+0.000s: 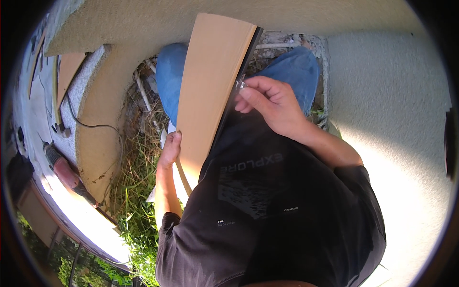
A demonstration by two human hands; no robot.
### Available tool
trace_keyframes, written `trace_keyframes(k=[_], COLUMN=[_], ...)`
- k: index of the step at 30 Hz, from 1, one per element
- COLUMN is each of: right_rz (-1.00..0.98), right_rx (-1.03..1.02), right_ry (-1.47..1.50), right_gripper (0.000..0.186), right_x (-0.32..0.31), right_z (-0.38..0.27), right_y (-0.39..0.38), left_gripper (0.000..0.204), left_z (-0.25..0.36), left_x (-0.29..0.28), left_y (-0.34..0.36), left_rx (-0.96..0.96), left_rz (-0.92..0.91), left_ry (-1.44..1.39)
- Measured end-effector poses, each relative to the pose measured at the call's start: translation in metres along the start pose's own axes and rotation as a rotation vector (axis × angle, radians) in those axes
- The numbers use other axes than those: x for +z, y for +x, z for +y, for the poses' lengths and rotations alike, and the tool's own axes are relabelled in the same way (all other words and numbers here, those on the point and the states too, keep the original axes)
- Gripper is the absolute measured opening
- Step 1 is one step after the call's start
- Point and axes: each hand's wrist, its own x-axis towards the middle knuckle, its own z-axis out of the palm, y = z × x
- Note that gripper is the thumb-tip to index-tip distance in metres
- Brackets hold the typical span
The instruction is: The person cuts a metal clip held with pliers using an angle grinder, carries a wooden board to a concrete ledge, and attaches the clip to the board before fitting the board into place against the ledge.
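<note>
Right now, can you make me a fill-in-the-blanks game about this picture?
1. The left hand grips the tan board at its ____ edge.
2. The right hand pinches a small clear piece at the board's ____ strip.
3. A power tool lies on the ledge to the person's ____.
4. The person's jeans are ____.

Missing words: left; black; left; blue
</note>
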Motion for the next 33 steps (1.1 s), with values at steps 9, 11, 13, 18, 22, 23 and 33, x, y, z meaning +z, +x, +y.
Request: trace_keyframes(k=[9, 11, 13, 18, 22, 23, 33], right_rz=[0.151, 0.161, 0.181, 0.188, 0.189, 0.22, 0.299], right_rx=[-0.008, -0.043, -0.084, -0.287, -0.474, -0.513, -0.727], right_ry=[0.194, 0.247, 0.293, 0.445, 0.621, 0.614, 0.883], right_gripper=[0.029, 0.029, 0.029, 0.032, 0.035, 0.035, 0.039], right_x=[-0.021, -0.029, -0.036, -0.056, -0.08, -0.085, -0.148], right_z=[0.006, 0.003, 0.004, 0.013, 0.021, 0.02, -0.014], right_y=[0.001, -0.002, -0.012, -0.033, -0.04, -0.039, 0.004], left_gripper=[0.087, 0.086, 0.086, 0.086, 0.085, 0.085, 0.075], left_z=[0.122, 0.144, 0.163, 0.205, 0.263, 0.283, 0.448], left_x=[0.008, 0.022, 0.031, 0.077, 0.107, 0.117, 0.214], left_y=[-0.039, -0.048, -0.058, -0.066, -0.062, -0.063, -0.029], left_rx=[0.109, 0.218, 0.23, 0.348, 0.409, 0.415, 1.005], left_rz=[0.263, 0.326, 0.333, 0.443, 0.47, 0.461, 0.517], left_ry=[0.605, 0.655, 0.732, 0.888, 1.073, 1.151, 1.721])
